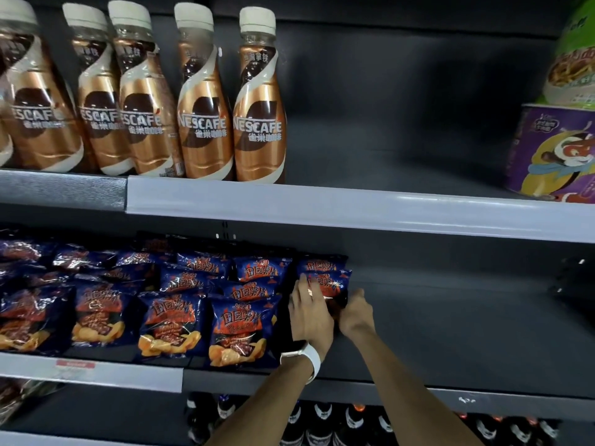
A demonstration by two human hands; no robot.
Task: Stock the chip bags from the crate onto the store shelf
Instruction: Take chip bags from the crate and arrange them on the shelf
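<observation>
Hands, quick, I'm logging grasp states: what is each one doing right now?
Left hand: fingers straight, pressing the front of the chip bag.
Right hand: curled on that bag's lower right edge, gripping it.

Dark grey metal shelving [418, 130] fills the frame, its back panel dim and shadowed (brighter toward the left). Pale price rails [322, 204] cross the middle and the lower left.

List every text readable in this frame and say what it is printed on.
"NESCAFE": coffee bottles on the upper shelf.
"雀巢咖啡": same bottles, under the brand.
"田园薯片": blue chip bags on the middle shelf.
Purple tub, green tub, red shelf tag: print too blurred to read.
</observation>
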